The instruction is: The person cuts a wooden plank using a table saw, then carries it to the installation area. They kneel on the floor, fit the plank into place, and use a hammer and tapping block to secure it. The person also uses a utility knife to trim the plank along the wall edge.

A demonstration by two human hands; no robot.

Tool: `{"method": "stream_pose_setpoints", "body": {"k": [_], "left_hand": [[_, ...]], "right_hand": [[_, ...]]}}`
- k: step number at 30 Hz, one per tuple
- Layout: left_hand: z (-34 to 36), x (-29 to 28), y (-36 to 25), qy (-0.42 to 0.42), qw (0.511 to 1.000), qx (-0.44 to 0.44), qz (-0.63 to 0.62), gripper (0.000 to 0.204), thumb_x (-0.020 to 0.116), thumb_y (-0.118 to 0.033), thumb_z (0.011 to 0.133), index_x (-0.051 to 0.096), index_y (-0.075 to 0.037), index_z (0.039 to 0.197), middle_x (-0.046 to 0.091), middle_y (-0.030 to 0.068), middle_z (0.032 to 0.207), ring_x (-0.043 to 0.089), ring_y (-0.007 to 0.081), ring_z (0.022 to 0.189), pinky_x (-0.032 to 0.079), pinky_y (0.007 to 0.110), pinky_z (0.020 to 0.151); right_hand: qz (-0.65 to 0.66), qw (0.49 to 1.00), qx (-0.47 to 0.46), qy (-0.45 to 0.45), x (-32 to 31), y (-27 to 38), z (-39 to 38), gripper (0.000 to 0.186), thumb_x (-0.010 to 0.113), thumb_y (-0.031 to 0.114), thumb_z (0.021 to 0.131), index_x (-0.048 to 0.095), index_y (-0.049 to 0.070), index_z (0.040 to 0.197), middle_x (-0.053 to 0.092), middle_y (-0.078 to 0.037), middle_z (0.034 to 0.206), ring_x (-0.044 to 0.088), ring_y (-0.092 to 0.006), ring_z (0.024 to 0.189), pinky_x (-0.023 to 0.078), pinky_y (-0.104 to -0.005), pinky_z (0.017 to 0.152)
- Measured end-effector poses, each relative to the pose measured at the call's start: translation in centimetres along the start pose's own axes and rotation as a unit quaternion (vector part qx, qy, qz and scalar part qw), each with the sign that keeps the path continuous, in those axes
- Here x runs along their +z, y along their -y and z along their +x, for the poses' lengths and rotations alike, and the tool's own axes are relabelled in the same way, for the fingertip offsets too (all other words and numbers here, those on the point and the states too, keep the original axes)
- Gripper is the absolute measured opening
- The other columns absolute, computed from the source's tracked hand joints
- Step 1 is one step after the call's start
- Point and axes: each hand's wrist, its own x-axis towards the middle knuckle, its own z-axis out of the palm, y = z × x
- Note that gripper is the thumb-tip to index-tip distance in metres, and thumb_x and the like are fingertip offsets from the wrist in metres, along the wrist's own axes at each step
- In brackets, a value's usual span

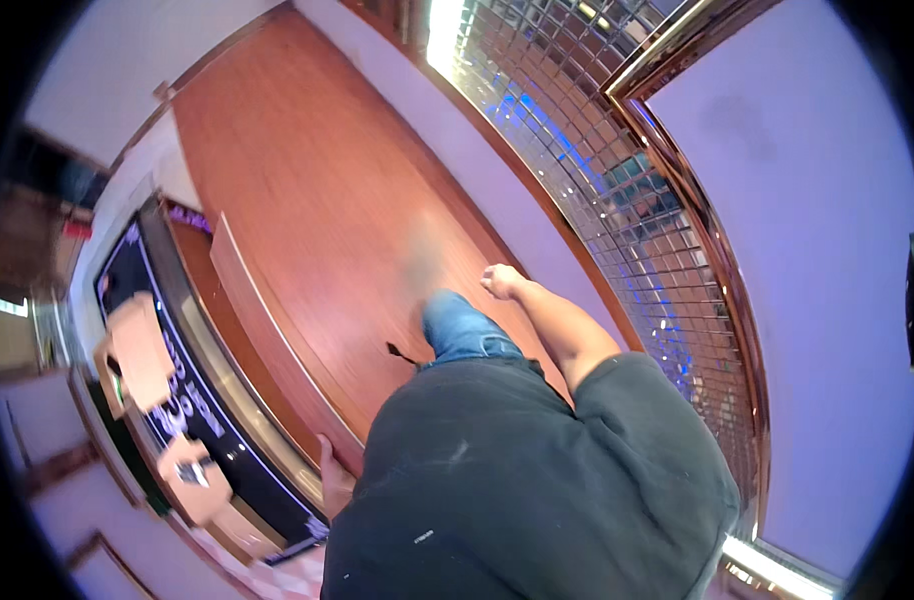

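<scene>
At my left side, my left hand (334, 478) is partly hidden by my dark shirt. Its visible fingers lie against the near end of a long, thin reddish-brown wooden board (277, 355) with a pale edge, and appear to grip it. The board slants away to the far left. My right arm is bent ahead of me, and my right hand (499, 282) is curled into a loose fist with nothing visible in it. Below, one jeans leg steps forward, its foot smeared by motion.
A reddish wood-look floor (297, 150) stretches ahead between walls. Along the right runs a wall of small mirror tiles (617, 190) with a shiny frame. To the left stands a black-fronted counter (202, 385) with purple edging, with open cardboard boxes (142, 350) beside it.
</scene>
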Motion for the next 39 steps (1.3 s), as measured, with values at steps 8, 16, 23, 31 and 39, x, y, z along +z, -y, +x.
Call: {"method": "stream_pose_setpoints", "body": {"k": [8,16,23,31,39], "left_hand": [[12.5,11.6,-12.5,0.028,0.997,-0.052,-0.054,0.076,0.052,-0.066,0.102,0.054,-0.004,0.146,0.063,0.0135,0.143,0.061,0.0313,0.130,0.050,0.047,0.109],[26.8,14.9,-22.9,-0.061,0.989,-0.127,-0.038,0.079,0.053,-0.067,0.101,0.061,0.002,0.139,0.068,0.0211,0.133,0.067,0.0283,0.121,0.053,0.048,0.104],[41.8,24.0,-48.1,-0.131,0.978,-0.160,0.028,0.085,0.044,-0.074,0.101,0.059,0.000,0.142,0.067,0.0240,0.134,0.065,0.0321,0.123,0.049,0.048,0.109],[52.3,30.7,-67.8,-0.110,0.988,-0.065,-0.082,0.090,0.042,-0.077,0.099,0.059,0.001,0.140,0.067,0.0220,0.134,0.066,0.0294,0.124,0.051,0.046,0.108],[63.1,37.5,-77.2,-0.139,0.949,-0.098,-0.265,0.093,0.046,-0.080,0.096,0.063,0.001,0.136,0.070,0.0195,0.128,0.067,0.0262,0.118,0.053,0.045,0.102]], "right_hand": [[-0.241,0.953,-0.008,0.184,-7.5,-0.5,26.3,0.036,0.066,0.032,0.091,0.078,0.013,0.120,0.073,-0.016,0.126,0.072,-0.0344,0.111,0.058,-0.0444,0.095],[0.084,0.980,-0.068,0.165,-25.7,22.6,56.3,0.023,0.057,0.018,0.102,0.068,0.001,0.092,0.071,-0.013,0.083,0.069,-0.0222,0.074,0.056,-0.0400,0.066],[-0.078,0.935,-0.126,0.322,-40.8,31.9,65.4,0.036,0.078,0.028,0.089,0.074,0.010,0.121,0.079,-0.010,0.106,0.072,-0.0177,0.092,0.058,-0.0362,0.085],[-0.025,0.925,-0.120,0.358,-47.7,55.1,88.3,0.036,0.075,0.025,0.092,0.072,0.008,0.123,0.077,-0.011,0.110,0.071,-0.0184,0.095,0.057,-0.0369,0.088],[-0.078,0.900,-0.198,0.380,-48.4,83.2,115.7,0.036,0.072,0.023,0.095,0.069,0.006,0.126,0.075,-0.012,0.115,0.071,-0.0191,0.099,0.057,-0.0377,0.092]]}}
